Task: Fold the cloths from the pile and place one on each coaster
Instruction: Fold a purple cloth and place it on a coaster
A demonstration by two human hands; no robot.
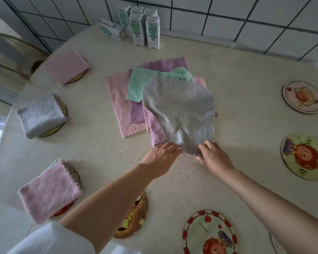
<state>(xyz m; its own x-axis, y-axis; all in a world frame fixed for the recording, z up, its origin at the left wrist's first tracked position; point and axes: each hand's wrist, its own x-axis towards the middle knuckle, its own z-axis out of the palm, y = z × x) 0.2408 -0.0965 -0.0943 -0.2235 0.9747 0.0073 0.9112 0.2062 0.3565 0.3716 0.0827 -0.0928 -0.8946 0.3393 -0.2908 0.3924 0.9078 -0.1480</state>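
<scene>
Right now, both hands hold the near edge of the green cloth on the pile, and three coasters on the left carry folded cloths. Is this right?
Wrong colour: in the head view the left hand and right hand hold the grey cloth; the green cloth lies under it. The rest is right.

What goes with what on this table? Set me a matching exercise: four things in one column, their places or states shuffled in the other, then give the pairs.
Things
1. grey cloth
2. green cloth
3. cartons
4. near folded pink cloth

Places or states
A. set at the far edge by the tiled wall
B. lying on a coaster at the near left
C. held at its near edge by the left hand and right hand
D. unfolded in the pile, partly under another cloth

Pairs: 1-C, 2-D, 3-A, 4-B.
</scene>
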